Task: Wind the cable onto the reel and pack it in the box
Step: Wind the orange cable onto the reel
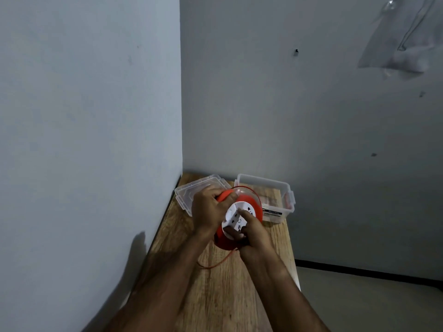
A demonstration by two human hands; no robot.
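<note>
Both hands are on the orange reel (251, 207), held up just above the wooden tabletop (227, 295). Left hand (208, 209) has its grip curled round the rim on the far left side; right hand (251, 232) pinches the white socket hub (236, 218). Loose orange cable (215, 263) trails onto the tabletop below. The clear box (275, 200) sits open at the far end, its lid (189, 192) left of it.

Plain room corner, likely in a home: narrow wood-grain desk (223, 283) against bare pale walls, dark skirting low to its right, clear plastic bag (402, 44) hanging high above its right.
</note>
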